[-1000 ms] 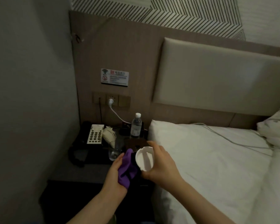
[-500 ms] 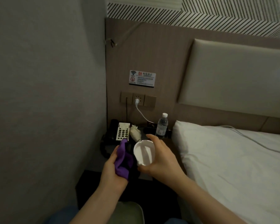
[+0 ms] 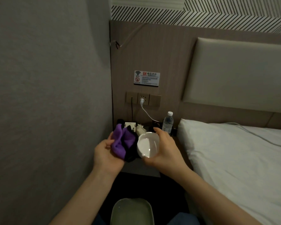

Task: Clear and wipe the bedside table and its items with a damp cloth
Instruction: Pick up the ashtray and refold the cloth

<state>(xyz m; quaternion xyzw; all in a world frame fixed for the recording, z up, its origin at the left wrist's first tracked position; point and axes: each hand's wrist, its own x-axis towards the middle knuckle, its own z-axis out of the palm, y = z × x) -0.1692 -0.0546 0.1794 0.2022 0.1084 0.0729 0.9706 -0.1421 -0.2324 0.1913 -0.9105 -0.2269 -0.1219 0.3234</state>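
Your left hand (image 3: pixel 106 154) is at about 9 o'clock from the middle of the view, and its fingers are curled tight around a purple cloth (image 3: pixel 120 142). The cloth is bunched up, with a dark part on its right side. Just to the right, at 3 o'clock from the cloth, is a white dish (image 3: pixel 148 147). The dark part of the cloth touches the left side of the dish. Your right hand (image 3: pixel 165 149) grips the dish, with the fingers wrapped over the top edge and the thumb under the low edge. The dish is tipped so you can see inside it. Both things are held up above the worktop (image 3: pixel 140 167), which is a small dark one squeezed between the grey wall and the bed (image 3: pixel 234 159). At 12 o'clock from your hands, at the back of the worktop, a phone (image 3: pixel 129 125) peeks out behind the cloth. A little to its right stands a water bottle (image 3: pixel 167 122), upright and close to the bed. Above them a white plug (image 3: pixel 142 101) sits in a wall socket. Down at 6 o'clock, near your knees, is a pale green basin (image 3: pixel 131 211).
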